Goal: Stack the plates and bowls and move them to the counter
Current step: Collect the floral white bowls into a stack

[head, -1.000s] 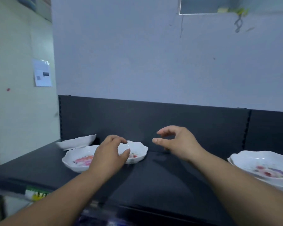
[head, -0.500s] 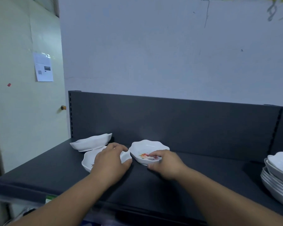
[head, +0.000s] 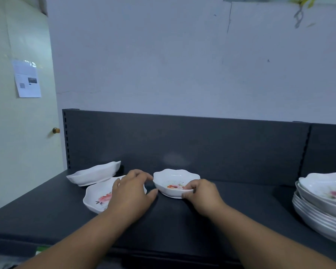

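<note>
Three small white scalloped bowls with pink flower prints sit on a dark shelf (head: 231, 214). My right hand (head: 202, 193) pinches the near rim of the middle bowl (head: 173, 180), thumb inside it. My left hand (head: 131, 191) lies curled over the right part of the front left bowl (head: 97, 197) and hides its rim there; whether the fingers grip the bowl I cannot tell. The third bowl (head: 94, 172) leans tilted behind the front left one. A stack of white plates with a bowl on top (head: 324, 200) stands at the right edge.
A dark back panel (head: 182, 144) rises behind the shelf, with a pale wall above it. A door with a round knob (head: 56, 130) and a paper sheet (head: 27, 78) is at the left. Bare shelf lies between the middle bowl and the plate stack.
My right hand came down from the air and took the middle bowl's rim. My left hand stayed over the front left bowl. The view shifted left, so the plate stack sits further right.
</note>
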